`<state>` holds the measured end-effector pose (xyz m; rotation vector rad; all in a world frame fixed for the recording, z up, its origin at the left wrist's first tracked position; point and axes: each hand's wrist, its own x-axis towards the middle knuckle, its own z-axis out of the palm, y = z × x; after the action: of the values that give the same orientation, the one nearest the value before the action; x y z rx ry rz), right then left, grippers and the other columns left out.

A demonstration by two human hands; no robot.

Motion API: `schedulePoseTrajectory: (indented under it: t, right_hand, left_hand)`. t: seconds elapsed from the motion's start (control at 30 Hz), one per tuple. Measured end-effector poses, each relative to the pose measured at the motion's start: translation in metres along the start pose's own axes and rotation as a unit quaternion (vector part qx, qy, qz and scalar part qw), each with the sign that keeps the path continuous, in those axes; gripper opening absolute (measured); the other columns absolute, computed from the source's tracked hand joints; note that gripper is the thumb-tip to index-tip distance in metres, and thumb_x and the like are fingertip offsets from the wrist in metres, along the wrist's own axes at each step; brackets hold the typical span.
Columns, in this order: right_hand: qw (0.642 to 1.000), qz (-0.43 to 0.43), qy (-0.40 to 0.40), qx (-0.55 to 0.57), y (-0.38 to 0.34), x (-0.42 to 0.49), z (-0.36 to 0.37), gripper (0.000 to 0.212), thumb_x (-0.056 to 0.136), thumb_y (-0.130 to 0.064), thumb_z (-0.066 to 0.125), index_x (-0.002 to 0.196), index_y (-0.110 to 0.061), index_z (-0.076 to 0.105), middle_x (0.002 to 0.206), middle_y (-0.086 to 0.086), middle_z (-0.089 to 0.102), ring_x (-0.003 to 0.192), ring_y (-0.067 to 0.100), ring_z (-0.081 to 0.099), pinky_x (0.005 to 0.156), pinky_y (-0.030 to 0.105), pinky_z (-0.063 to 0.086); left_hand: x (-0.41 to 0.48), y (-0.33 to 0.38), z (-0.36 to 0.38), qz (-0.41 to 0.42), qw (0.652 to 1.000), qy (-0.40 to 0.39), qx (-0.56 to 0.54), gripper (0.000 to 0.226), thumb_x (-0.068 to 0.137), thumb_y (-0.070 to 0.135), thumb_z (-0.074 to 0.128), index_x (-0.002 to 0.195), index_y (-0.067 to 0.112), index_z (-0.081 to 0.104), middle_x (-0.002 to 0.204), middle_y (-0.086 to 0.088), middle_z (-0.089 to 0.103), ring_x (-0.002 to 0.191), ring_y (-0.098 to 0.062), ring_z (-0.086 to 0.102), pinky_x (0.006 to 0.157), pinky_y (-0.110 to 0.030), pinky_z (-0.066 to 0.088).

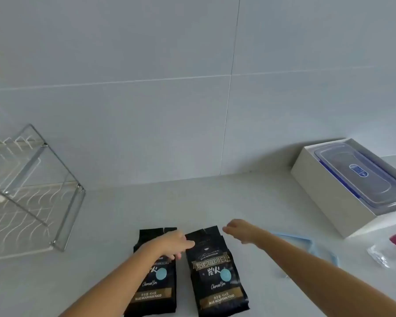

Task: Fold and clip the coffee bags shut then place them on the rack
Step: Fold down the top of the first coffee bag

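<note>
I am working at the countertop (249,197), with the wire rack (32,191) standing at the left edge of the frame and a white box (325,197) holding a clear lidded container (361,177) at the right edge. Two black coffee bags are lying flat at lower centre, the left bag (154,284) just beside the right bag (217,273), tops unfolded and unclipped. I am reaching my left hand (172,244), fingers loosely spread and holding nothing, over the left bag's top, and my right hand (239,229), fingers curled but empty, beside the right bag's upper corner; for a clean fold, I should be pinching both top corners evenly.
</note>
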<state>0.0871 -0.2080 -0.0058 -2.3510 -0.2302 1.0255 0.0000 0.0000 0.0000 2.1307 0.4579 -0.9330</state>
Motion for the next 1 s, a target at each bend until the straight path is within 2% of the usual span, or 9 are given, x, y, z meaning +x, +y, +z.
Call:
schedulePoseTrajectory:
  t: [0.17, 0.23, 0.37, 0.47, 0.53, 0.67, 0.8, 0.9, 1.0]
  right_hand:
    - [0.979, 0.081, -0.053, 0.18, 0.012, 0.001, 0.028, 0.037, 0.091, -0.037, 0.053, 0.117, -0.011, 0.052, 0.114, 0.005, 0.062, 0.108, 0.02, 0.056, 0.097, 0.038, 0.047]
    - [0.958, 0.102, -0.053, 0.264, 0.01, 0.0, 0.033, 0.036, 0.087, -0.039, 0.06, 0.108, -0.012, 0.054, 0.103, 0.004, 0.065, 0.101, 0.018, 0.057, 0.096, 0.036, 0.046]
    - [0.931, 0.106, -0.034, 0.346, 0.009, -0.006, 0.034, 0.043, 0.082, -0.035, 0.068, 0.11, -0.004, 0.058, 0.099, 0.007, 0.069, 0.092, 0.018, 0.062, 0.08, 0.029, 0.048]
    - [0.929, 0.075, -0.048, 0.358, 0.008, -0.018, 0.033, 0.031, 0.082, -0.026, 0.07, 0.106, -0.008, 0.062, 0.107, 0.01, 0.071, 0.103, 0.023, 0.064, 0.095, 0.035, 0.048]
    - [0.937, 0.034, -0.05, 0.344, 0.007, -0.028, 0.033, 0.022, 0.084, -0.02, 0.067, 0.105, -0.016, 0.064, 0.107, 0.009, 0.07, 0.104, 0.023, 0.063, 0.098, 0.037, 0.047]
    - [0.936, -0.05, -0.034, 0.346, -0.001, -0.045, 0.024, 0.028, 0.084, -0.007, 0.064, 0.111, -0.017, 0.062, 0.106, 0.011, 0.072, 0.101, 0.026, 0.067, 0.088, 0.036, 0.053]
    - [0.918, -0.122, 0.009, 0.377, -0.014, -0.053, 0.02, 0.028, 0.082, 0.005, 0.062, 0.081, -0.021, 0.069, 0.084, 0.002, 0.073, 0.085, 0.02, 0.068, 0.07, 0.027, 0.053]
    - [0.916, -0.164, 0.021, 0.365, -0.023, -0.057, 0.023, 0.037, 0.08, 0.012, 0.059, 0.075, -0.022, 0.07, 0.075, -0.005, 0.073, 0.077, 0.016, 0.067, 0.061, 0.018, 0.053]
    - [0.9, -0.21, 0.035, 0.38, -0.029, -0.061, 0.016, 0.038, 0.08, 0.009, 0.062, 0.099, -0.023, 0.071, 0.089, -0.002, 0.076, 0.086, 0.019, 0.071, 0.065, 0.02, 0.056]
  left_hand:
    - [0.01, -0.014, 0.034, -0.023, 0.982, 0.067, -0.174, 0.068, 0.089, 0.039, 0.051, 0.143, 0.012, 0.02, 0.141, -0.009, 0.041, 0.118, -0.018, 0.047, 0.087, -0.023, 0.04]
    - [0.015, -0.016, 0.037, -0.033, 0.948, 0.094, -0.302, 0.06, 0.088, 0.033, 0.056, 0.137, 0.006, 0.033, 0.133, -0.01, 0.052, 0.117, -0.021, 0.054, 0.092, -0.029, 0.045]
    - [0.007, -0.015, 0.037, -0.016, 0.875, 0.123, -0.469, 0.025, 0.088, 0.019, 0.059, 0.107, 0.004, 0.058, 0.106, -0.013, 0.067, 0.089, -0.019, 0.066, 0.069, -0.029, 0.052]
    - [0.002, -0.012, 0.044, -0.002, 0.867, 0.163, -0.472, 0.041, 0.084, 0.018, 0.065, 0.12, 0.006, 0.049, 0.115, -0.014, 0.061, 0.102, -0.025, 0.061, 0.089, -0.04, 0.052]
    - [-0.006, -0.008, 0.048, 0.028, 0.861, 0.175, -0.476, 0.034, 0.085, 0.014, 0.062, 0.117, 0.007, 0.052, 0.11, -0.011, 0.063, 0.1, -0.023, 0.06, 0.083, -0.036, 0.052]
    - [-0.024, -0.001, 0.055, 0.123, 0.832, 0.259, -0.474, 0.025, 0.086, -0.003, 0.051, 0.101, 0.016, 0.056, 0.106, -0.002, 0.066, 0.104, -0.019, 0.059, 0.089, -0.038, 0.049]
    - [-0.034, -0.001, 0.05, 0.172, 0.81, 0.295, -0.476, 0.031, 0.085, 0.013, 0.061, 0.114, 0.021, 0.051, 0.115, 0.003, 0.056, 0.111, -0.015, 0.052, 0.097, -0.037, 0.044]
    - [-0.043, -0.001, 0.038, 0.217, 0.865, 0.167, -0.421, 0.012, 0.085, 0.024, 0.062, 0.096, 0.029, 0.064, 0.1, 0.008, 0.071, 0.095, -0.004, 0.065, 0.074, -0.017, 0.053]
    - [-0.047, -0.005, 0.031, 0.25, 0.867, 0.18, -0.392, 0.018, 0.083, 0.009, 0.065, 0.093, 0.025, 0.066, 0.08, 0.017, 0.076, 0.08, 0.004, 0.068, 0.058, -0.007, 0.051]
